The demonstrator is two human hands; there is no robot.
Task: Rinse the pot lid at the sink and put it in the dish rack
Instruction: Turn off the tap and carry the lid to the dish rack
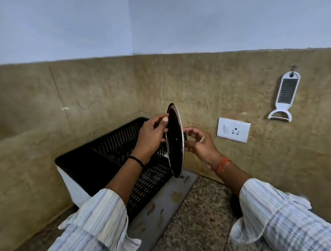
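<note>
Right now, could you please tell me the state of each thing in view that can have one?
pot lid: held on edge, upright, above the rack's right end, not yet in it.
dish rack: on the counter, nothing visible inside.
left hand: gripping the lid's rim.
right hand: holding the lid from its far side.
wall switch: position unclear.
grater-peeler: hanging from a wall hook.

1. A white plastic grater-peeler [285, 98] hung from a hook on the tan stone backsplash [197, 83].
2. A white wall switch-and-socket plate [233, 130] sat lower, to its left.
3. A grey stained tray [163, 208] lay on the speckled granite counter [204, 221].
</note>
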